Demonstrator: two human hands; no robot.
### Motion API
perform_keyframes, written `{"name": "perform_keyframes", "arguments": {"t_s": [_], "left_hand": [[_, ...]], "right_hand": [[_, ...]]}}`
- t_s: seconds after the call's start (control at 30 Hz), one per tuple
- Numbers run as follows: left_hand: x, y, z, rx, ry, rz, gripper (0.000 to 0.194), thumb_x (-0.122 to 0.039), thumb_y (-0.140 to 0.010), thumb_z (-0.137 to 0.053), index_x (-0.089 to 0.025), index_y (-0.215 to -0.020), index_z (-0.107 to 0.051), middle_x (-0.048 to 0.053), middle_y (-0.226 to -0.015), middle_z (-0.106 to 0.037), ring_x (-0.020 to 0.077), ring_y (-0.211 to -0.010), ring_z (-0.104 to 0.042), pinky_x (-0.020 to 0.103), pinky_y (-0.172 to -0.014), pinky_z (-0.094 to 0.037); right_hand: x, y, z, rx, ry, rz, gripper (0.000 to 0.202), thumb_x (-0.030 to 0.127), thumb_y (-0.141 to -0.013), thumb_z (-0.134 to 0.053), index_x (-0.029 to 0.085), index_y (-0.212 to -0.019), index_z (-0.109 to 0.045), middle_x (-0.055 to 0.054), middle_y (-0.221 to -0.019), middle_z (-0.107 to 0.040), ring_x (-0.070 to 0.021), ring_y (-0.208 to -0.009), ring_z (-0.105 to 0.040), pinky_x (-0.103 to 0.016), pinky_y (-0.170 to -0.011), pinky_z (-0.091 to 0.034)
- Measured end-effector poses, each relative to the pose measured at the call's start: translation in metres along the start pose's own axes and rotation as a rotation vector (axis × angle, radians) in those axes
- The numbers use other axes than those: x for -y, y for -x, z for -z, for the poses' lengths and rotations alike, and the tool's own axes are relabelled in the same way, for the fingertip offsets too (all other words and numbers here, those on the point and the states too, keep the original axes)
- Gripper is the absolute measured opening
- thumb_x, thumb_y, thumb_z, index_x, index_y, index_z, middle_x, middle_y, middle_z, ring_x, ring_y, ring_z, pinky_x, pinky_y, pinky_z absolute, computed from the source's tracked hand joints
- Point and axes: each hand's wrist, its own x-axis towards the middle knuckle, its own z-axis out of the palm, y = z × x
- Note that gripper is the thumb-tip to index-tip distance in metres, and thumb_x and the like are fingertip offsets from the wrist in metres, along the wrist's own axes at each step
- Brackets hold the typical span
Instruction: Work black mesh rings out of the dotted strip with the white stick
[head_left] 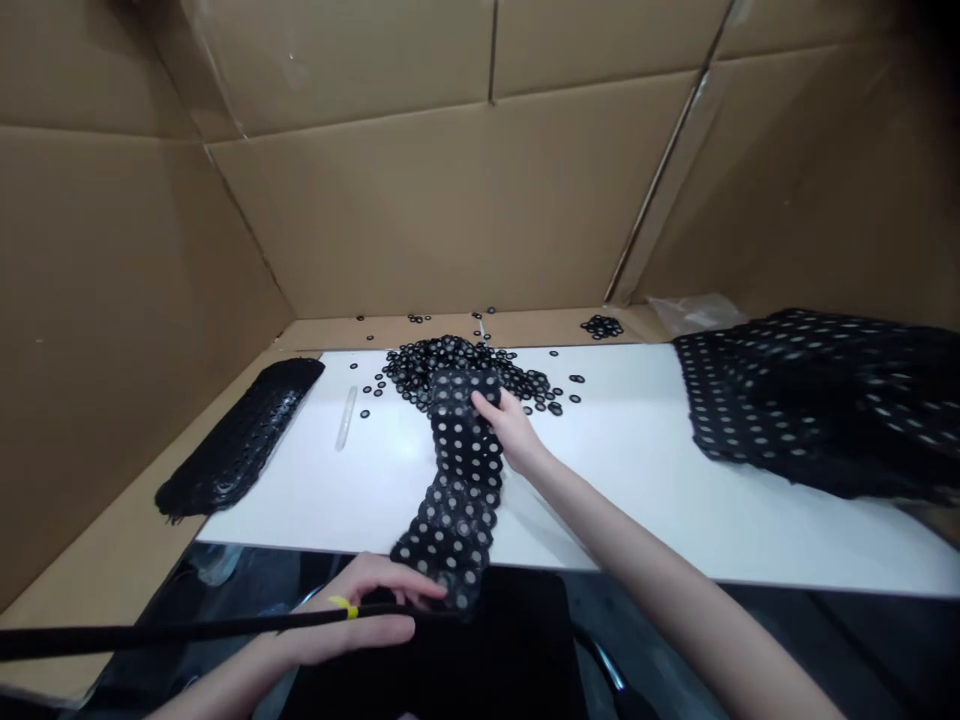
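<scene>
A long black strip with rows of round holes (466, 455) runs from the ring pile down over the table's front edge. My right hand (514, 425) pinches its upper part along the right side, thumb on top. Lower down, my left hand (375, 590) has its fingers at the near end of the strip. A thin black rod (225, 632) with a yellow band (345, 605) passes between that hand's thumb and fingers; the rod's tip meets the strip's end. Behind the strip lies a heap of small black rings (412, 368).
A bundled black piece (240, 440) lies on the left, beside a clear narrow stick (346, 418). On the right is a large black perforated sheet (795, 390). A smaller ring pile (602, 327) sits farther back. Cardboard walls (420, 210) enclose the white table (600, 470).
</scene>
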Motion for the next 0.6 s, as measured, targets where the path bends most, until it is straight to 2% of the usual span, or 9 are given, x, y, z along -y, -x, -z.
{"name": "perform_keyframes", "arguments": {"t_s": [0.07, 0.1, 0.17, 0.23, 0.27, 0.33, 0.4, 0.5, 0.6], "left_hand": [[-0.005, -0.006, 0.012, 0.201, 0.067, 0.030, 0.036, -0.039, -0.085, -0.061, -0.021, -0.115, -0.068, 0.008, -0.085, -0.074, 0.0157, -0.066, -0.066, 0.025, -0.062, -0.053], [-0.010, -0.014, 0.020, 0.199, 0.073, 0.002, 0.032, -0.040, -0.086, -0.060, -0.018, -0.107, -0.072, 0.006, -0.070, -0.071, 0.0124, -0.052, -0.059, 0.022, -0.051, -0.048], [-0.023, -0.041, 0.038, -0.032, -0.009, -0.141, 0.029, -0.040, -0.086, -0.060, -0.015, -0.088, -0.075, 0.004, -0.063, -0.066, 0.0094, -0.046, -0.051, 0.021, -0.049, -0.041], [-0.035, -0.080, 0.055, -0.369, -0.175, -0.306, 0.025, -0.037, -0.087, -0.059, -0.018, -0.094, -0.072, 0.005, -0.077, -0.066, 0.0140, -0.067, -0.056, 0.026, -0.064, -0.046], [-0.039, -0.101, 0.061, -0.442, -0.274, -0.408, 0.025, -0.037, -0.087, -0.059, -0.019, -0.102, -0.070, 0.007, -0.090, -0.065, 0.0176, -0.083, -0.058, 0.031, -0.078, -0.047], [-0.042, -0.144, 0.069, -0.459, -0.445, -0.587, 0.036, -0.038, -0.085, -0.062, -0.022, -0.117, -0.063, 0.011, -0.113, -0.059, 0.0243, -0.109, -0.051, 0.040, -0.098, -0.039], [-0.039, -0.179, 0.071, -0.457, -0.534, -0.687, 0.040, -0.038, -0.084, -0.064, -0.021, -0.119, -0.062, 0.012, -0.117, -0.057, 0.0263, -0.112, -0.049, 0.042, -0.101, -0.036], [-0.026, -0.212, 0.068, -0.404, -0.523, -0.722, 0.039, -0.038, -0.083, -0.065, -0.020, -0.117, -0.063, 0.010, -0.108, -0.061, 0.0247, -0.102, -0.053, 0.040, -0.094, -0.040], [-0.009, -0.223, 0.065, -0.397, -0.379, -0.665, 0.038, -0.039, -0.083, -0.066, -0.020, -0.116, -0.063, 0.007, -0.098, -0.062, 0.0204, -0.090, -0.058, 0.033, -0.082, -0.046]], "right_hand": [[-0.005, -0.009, -0.009, 0.080, 0.053, 0.030, 0.035, 0.049, -0.074, -0.066, 0.019, -0.092, -0.061, -0.007, -0.103, -0.069, -0.0237, -0.099, -0.061, -0.038, -0.091, -0.046], [-0.006, -0.013, -0.011, 0.114, 0.079, 0.049, 0.034, 0.048, -0.075, -0.065, 0.019, -0.093, -0.061, -0.007, -0.103, -0.068, -0.0231, -0.099, -0.060, -0.037, -0.090, -0.046], [-0.008, -0.019, -0.011, 0.170, 0.126, 0.078, 0.032, 0.046, -0.076, -0.065, 0.018, -0.092, -0.061, -0.006, -0.099, -0.067, -0.0217, -0.094, -0.060, -0.035, -0.086, -0.046], [-0.009, -0.023, -0.006, 0.215, 0.165, 0.094, 0.030, 0.045, -0.077, -0.064, 0.017, -0.087, -0.061, -0.005, -0.090, -0.066, -0.0197, -0.085, -0.059, -0.032, -0.078, -0.046], [-0.010, -0.024, -0.003, 0.233, 0.183, 0.100, 0.030, 0.045, -0.076, -0.065, 0.016, -0.084, -0.061, -0.004, -0.084, -0.065, -0.0184, -0.080, -0.058, -0.031, -0.074, -0.046], [-0.013, -0.024, 0.006, 0.247, 0.219, 0.112, 0.029, 0.044, -0.075, -0.067, 0.015, -0.079, -0.061, -0.001, -0.074, -0.061, -0.0156, -0.070, -0.054, -0.028, -0.066, -0.043], [-0.016, -0.025, 0.014, 0.226, 0.260, 0.122, 0.029, 0.043, -0.073, -0.068, 0.015, -0.071, -0.060, 0.002, -0.066, -0.056, -0.0132, -0.063, -0.049, -0.026, -0.059, -0.039], [-0.020, -0.027, 0.024, 0.167, 0.324, 0.126, 0.031, 0.044, -0.075, -0.065, 0.015, -0.066, -0.058, 0.002, -0.060, -0.052, -0.0118, -0.057, -0.044, -0.025, -0.055, -0.034], [-0.021, -0.029, 0.028, 0.134, 0.390, 0.127, 0.028, 0.042, -0.074, -0.064, 0.015, -0.068, -0.061, 0.000, -0.061, -0.056, -0.0133, -0.059, -0.046, -0.026, -0.055, -0.035]]}}
